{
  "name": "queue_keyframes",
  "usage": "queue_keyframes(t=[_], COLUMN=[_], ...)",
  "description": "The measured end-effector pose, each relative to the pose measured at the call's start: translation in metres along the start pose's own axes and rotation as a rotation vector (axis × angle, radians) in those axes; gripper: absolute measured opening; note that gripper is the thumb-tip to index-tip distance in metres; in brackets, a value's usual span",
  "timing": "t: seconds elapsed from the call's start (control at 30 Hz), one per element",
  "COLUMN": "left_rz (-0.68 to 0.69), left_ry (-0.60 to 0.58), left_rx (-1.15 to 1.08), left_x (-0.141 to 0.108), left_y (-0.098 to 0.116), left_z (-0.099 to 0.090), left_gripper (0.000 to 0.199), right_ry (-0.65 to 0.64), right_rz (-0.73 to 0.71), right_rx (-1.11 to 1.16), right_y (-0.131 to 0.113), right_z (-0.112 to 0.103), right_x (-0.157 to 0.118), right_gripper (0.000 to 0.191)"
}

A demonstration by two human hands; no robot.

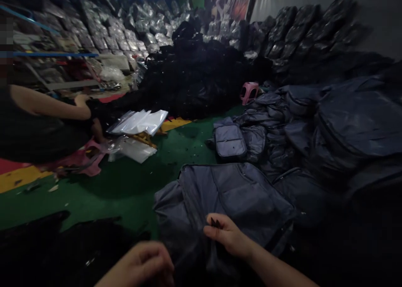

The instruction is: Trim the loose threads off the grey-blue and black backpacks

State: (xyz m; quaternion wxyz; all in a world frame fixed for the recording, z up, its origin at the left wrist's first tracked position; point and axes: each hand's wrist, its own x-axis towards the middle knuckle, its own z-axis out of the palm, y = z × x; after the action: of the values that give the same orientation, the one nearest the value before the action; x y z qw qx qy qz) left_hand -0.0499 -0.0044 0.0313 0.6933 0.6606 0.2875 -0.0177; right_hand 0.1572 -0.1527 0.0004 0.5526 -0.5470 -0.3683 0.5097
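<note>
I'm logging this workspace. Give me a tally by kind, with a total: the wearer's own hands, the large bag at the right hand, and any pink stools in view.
Wearer's hands: 2 (left hand, right hand)
Large bag: 1
Pink stools: 2 (near stool, far stool)
Total: 5

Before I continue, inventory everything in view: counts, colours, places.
Bag: one, bluish grey, front centre
Bag pile: many, bluish grey, right
Heap: one, black, centre back
Wrapped bundles: many, silvery, back
Stools: two, pink, left and right
Plastic sleeves: several, clear and white, left
Stand: one, yellowish, beneath sleeves
Cart: one, blue edged, back left
Dark material: uncounted, black, front left
Floor: one, mostly green, below
Co-worker: one, dark top, left
Left hand: one, bare, front
Right hand: one, bare, at bag, pinching dark piece
</note>
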Motion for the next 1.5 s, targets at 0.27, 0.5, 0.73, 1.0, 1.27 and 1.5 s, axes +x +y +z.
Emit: queue_keyframes(t=[0.27,0.5,0.73,1.0,1.27,1.5], left_rz=[0.29,0.398,0.373,0.203,0.272,0.375], left_ry=[0.615,0.474,0.45,0.29,0.376,0.417], left_rx=[0.151,0.349,0.308,-0.074,-0.14,-0.281], left_x=[0.074,0.088,0.084,0.072,0.081,0.085], left_y=[-0.013,-0.014,-0.015,-0.028,-0.027,-0.038], left_z=[-0.043,-0.04,-0.053,-0.053,-0.046,-0.023], left_gripper=[0.029,0.021,0.018,0.024,0.02,0.015], right_ry=[-0.078,-0.078,-0.075,-0.096,-0.12,-0.244], right_rz=[0.076,0.098,0.111,0.111,0.096,0.052], right_rx=[0.118,0.083,0.089,0.056,-0.175,-0.444], right_y=[0.019,0.023,0.026,0.034,0.033,0.02], right_z=[0.019,0.025,0.026,0.026,0.028,0.021], right_x=[0.005,0.011,0.014,0.013,0.014,0.024], right_gripper=[0.037,0.038,0.041,0.041,0.034,0.025])
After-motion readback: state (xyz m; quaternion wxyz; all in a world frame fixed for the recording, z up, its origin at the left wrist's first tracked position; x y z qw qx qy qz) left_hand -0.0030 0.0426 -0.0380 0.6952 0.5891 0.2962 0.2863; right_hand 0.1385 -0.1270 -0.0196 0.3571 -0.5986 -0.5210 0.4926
